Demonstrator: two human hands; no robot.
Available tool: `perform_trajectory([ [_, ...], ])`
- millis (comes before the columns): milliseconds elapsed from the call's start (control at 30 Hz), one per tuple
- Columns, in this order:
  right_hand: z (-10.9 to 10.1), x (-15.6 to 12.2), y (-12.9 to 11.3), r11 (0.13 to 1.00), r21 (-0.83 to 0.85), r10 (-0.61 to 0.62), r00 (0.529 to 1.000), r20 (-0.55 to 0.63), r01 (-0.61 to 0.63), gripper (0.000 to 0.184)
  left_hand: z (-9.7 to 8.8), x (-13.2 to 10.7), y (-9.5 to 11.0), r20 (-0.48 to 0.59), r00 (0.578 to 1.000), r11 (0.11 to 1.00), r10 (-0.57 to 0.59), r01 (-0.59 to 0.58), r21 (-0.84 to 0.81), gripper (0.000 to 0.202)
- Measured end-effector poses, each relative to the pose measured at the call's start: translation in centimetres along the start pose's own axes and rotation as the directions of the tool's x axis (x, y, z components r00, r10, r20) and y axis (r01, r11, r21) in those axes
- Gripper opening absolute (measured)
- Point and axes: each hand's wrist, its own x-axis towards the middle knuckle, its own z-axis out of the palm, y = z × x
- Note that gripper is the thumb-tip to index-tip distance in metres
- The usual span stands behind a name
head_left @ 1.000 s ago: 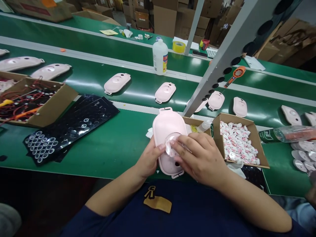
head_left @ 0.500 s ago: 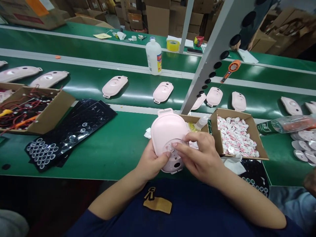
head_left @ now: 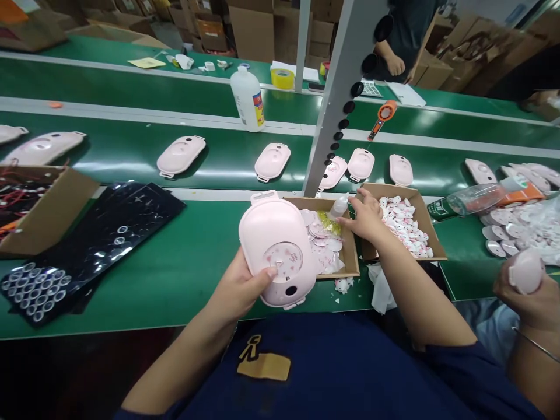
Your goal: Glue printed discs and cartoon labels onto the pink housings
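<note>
My left hand (head_left: pixel 238 289) grips a pink oval plastic housing (head_left: pixel 275 245) by its left side, the thumb resting on the clear round disc (head_left: pixel 283 258) set in its face. My right hand (head_left: pixel 366 217) reaches out over the edge between two small cardboard boxes, next to a small clear dropper bottle (head_left: pixel 338 205). Its fingers are curled downward; whether they hold anything is hidden. The near box (head_left: pixel 350 265) holds round clear discs and a yellow scrap. The far box (head_left: pixel 431 236) is full of small pink-and-white pieces.
Several pink housings (head_left: pixel 179 154) lie on the green conveyor behind. Black trays of round lenses (head_left: pixel 79 245) lie left, beside a box of wires (head_left: pixel 48 216). A grey post (head_left: pixel 335 87) rises centre. A white bottle (head_left: pixel 248 99), tape roll (head_left: pixel 282 77), another person's hand (head_left: pixel 525 286) at right.
My right hand left the housing's disc and moved right and away to the boxes. The left hand now holds the housing alone, slightly left of before.
</note>
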Motion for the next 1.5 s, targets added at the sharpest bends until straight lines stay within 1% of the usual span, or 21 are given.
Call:
perform_trajectory([
  [33, 0.0, 0.3, -0.4, 1.0, 0.004, -0.003, 1.0, -0.014, 0.004, 0.049, -0.1, -0.2, 0.2, 0.003, 1.0, 1.0, -0.013, 0.013, 0.009, 0.078],
  [100, -0.2, 0.3, -1.1, 0.997, 0.044, -0.061, 0.995, -0.079, 0.065, 0.033, -0.4, -0.7, 0.5, -0.006, 0.998, 0.998, -0.06, 0.06, 0.021, 0.077],
  [167, -0.8, -0.3, -1.7, 0.964, 0.168, -0.18, 0.971, -0.156, 0.206, 0.029, -0.7, -1.0, 0.7, -0.022, 0.994, 0.994, -0.11, 0.11, 0.014, 0.076],
  [200, -1.1, -0.9, -1.9, 0.916, 0.273, -0.25, 0.95, -0.185, 0.294, 0.031, -0.7, -1.1, 0.7, -0.03, 0.992, 0.992, -0.123, 0.124, 0.007, 0.075],
  [233, -1.5, -1.6, -2.1, 0.839, 0.396, -0.317, 0.926, -0.203, 0.374, 0.034, -0.7, -1.1, 0.7, -0.036, 0.992, 0.992, -0.124, 0.124, 0.0, 0.074],
  [267, -2.0, -2.4, -2.3, 0.74, 0.513, -0.38, 0.9, -0.214, 0.434, 0.037, -0.6, -1.1, 0.7, -0.039, 0.993, 0.993, -0.115, 0.115, -0.007, 0.074],
  [300, -2.6, -3.3, -2.5, 0.645, 0.601, -0.432, 0.874, -0.223, 0.472, 0.039, -0.5, -1.1, 0.7, -0.033, 0.994, 0.995, -0.102, 0.102, -0.012, 0.073],
  [333, -3.3, -4.2, -2.8, 0.578, 0.644, -0.476, 0.848, -0.233, 0.501, 0.041, -0.4, -1.0, 0.6, -0.02, 0.996, 0.996, -0.085, 0.084, -0.014, 0.073],
  [367, -4.1, -5.2, -3.0, 0.55, 0.64, -0.518, 0.82, -0.243, 0.537, 0.043, -0.3, -0.9, 0.5, 0.001, 0.998, 0.998, -0.066, 0.066, -0.015, 0.073],
  [467, -6.8, -8.0, -3.7, 0.586, 0.453, -0.64, 0.727, -0.248, 0.671, 0.043, 0.0, -1.0, 0.4, 0.071, 0.997, 1.0, -0.006, 0.006, -0.006, 0.069],
  [500, -7.8, -8.8, -3.9, 0.598, 0.395, -0.667, 0.706, -0.237, 0.697, 0.042, 0.1, -1.1, 0.4, 0.087, 0.996, 1.0, 0.01, -0.01, -0.002, 0.067],
  [533, -8.6, -9.5, -4.1, 0.608, 0.354, -0.683, 0.696, -0.222, 0.71, 0.041, 0.2, -1.2, 0.6, 0.099, 0.995, 1.0, 0.021, -0.021, -0.001, 0.065],
  [633, -10.5, -11.2, -4.8, 0.64, 0.305, -0.692, 0.701, -0.171, 0.706, 0.04, 0.7, -1.6, 1.1, 0.13, 0.991, 1.0, 0.023, -0.022, -0.011, 0.061],
  [733, -11.2, -12.0, -5.2, 0.653, 0.282, -0.701, 0.702, -0.127, 0.703, 0.038, 1.1, -1.8, 1.5, 0.159, 0.987, 0.998, 0.009, 0.001, -0.064, 0.06],
  [967, -11.3, -12.2, -5.6, 0.661, 0.285, -0.698, 0.708, -0.109, 0.694, 0.036, 1.2, -1.8, 1.1, 0.205, 0.978, 0.989, 0.047, -0.017, -0.148, 0.059],
  [1167, -11.1, -12.1, -5.6, 0.665, 0.295, -0.694, 0.713, -0.097, 0.687, 0.039, 0.9, -1.5, 0.8, 0.263, 0.96, 0.976, 0.091, -0.033, -0.217, 0.059],
  [1367, -11.2, -12.1, -5.6, 0.666, 0.311, -0.693, 0.717, -0.08, 0.678, 0.042, 1.1, -1.5, 0.9, 0.259, 0.964, 0.977, 0.05, 0.006, -0.214, 0.062],
  [1500, -11.2, -12.2, -5.5, 0.667, 0.316, -0.688, 0.721, -0.086, 0.674, 0.043, 1.1, -1.6, 0.8, 0.23, 0.972, 0.978, 0.039, 0.01, -0.206, 0.066],
])
